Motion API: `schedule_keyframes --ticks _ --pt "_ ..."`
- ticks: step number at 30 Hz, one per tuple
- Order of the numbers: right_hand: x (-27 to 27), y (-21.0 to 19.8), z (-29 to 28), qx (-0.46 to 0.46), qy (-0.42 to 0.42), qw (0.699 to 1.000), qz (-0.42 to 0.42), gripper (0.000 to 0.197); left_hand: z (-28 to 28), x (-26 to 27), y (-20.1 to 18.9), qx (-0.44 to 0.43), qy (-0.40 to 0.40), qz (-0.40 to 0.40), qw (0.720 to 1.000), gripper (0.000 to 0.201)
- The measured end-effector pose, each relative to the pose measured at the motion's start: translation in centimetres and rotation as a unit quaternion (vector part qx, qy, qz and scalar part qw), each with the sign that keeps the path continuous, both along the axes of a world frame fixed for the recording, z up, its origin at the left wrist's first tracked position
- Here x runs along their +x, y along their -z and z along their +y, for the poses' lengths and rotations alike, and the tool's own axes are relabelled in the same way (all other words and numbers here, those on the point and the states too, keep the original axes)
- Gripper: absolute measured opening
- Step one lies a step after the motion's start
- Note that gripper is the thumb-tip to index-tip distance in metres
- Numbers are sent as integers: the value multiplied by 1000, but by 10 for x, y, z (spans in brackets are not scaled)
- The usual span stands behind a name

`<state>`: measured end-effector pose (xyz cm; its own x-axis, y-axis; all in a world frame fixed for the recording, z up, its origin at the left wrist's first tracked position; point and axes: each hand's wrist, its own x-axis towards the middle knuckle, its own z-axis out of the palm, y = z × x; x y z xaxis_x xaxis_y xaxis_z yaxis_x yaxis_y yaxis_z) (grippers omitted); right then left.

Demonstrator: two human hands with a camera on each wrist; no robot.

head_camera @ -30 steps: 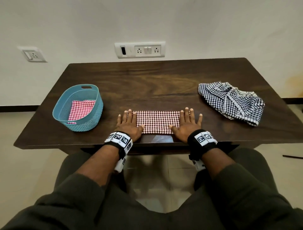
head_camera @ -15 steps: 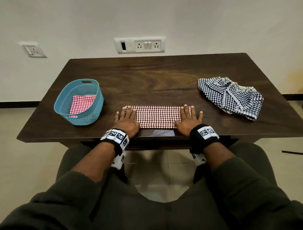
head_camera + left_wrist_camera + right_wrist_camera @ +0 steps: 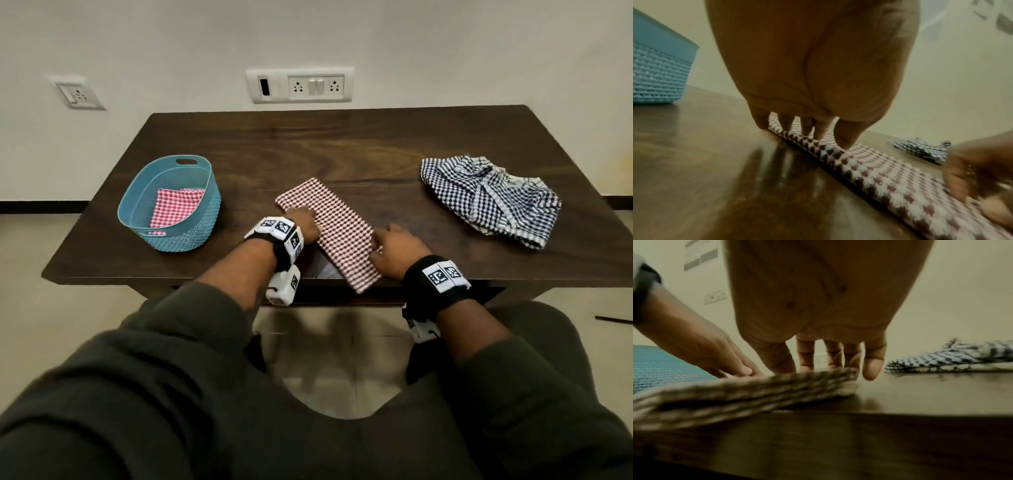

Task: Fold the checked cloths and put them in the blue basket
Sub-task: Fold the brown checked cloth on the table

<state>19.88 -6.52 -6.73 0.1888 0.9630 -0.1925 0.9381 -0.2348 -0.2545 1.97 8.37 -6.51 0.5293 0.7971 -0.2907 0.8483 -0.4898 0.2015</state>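
Since the earlier frame the folded maroon checked cloth (image 3: 329, 233) has turned from lying square along the front edge to lying diagonally, its near corner now over the edge of the table (image 3: 342, 150). The blue checked cloth (image 3: 489, 198) lies crumpled, well apart at the right. The blue basket (image 3: 181, 236) stands at the left with a folded pink checked cloth (image 3: 174, 207) inside. The left hand (image 3: 303, 224) rests its straight fingertips (image 3: 844, 138) on the maroon cloth's left long edge, gripping nothing. The right hand (image 3: 394, 251) touches the opposite edge, its fingers (image 3: 872, 363) extended and relaxed, holding nothing.
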Motion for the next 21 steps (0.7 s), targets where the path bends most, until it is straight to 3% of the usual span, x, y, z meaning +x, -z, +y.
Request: schedule_keyframes --ticks 5,8,11,13,17,21 --pt "-15 -8 -1 21 -69 991 117 23 -4 -14 -16 16 55 -107 993 56" --pt "-7 -2 6 108 -83 984 112 36 -34 -37 -10 18 109 -148 983 53" --pt "-4 9 9 7 -154 986 69 68 -71 -49 9 -25 156 -53 986 76" --pt "-6 13 8 -56 -177 982 30 78 -84 -51 23 -5 161 -7 987 87" --pt "-7 13 3 -87 -177 980 14 83 -91 -53 25 50 144 -62 986 70" --pt "-1 9 -9 -86 -172 979 65 86 -88 -63 20 -20 120 -211 970 45"
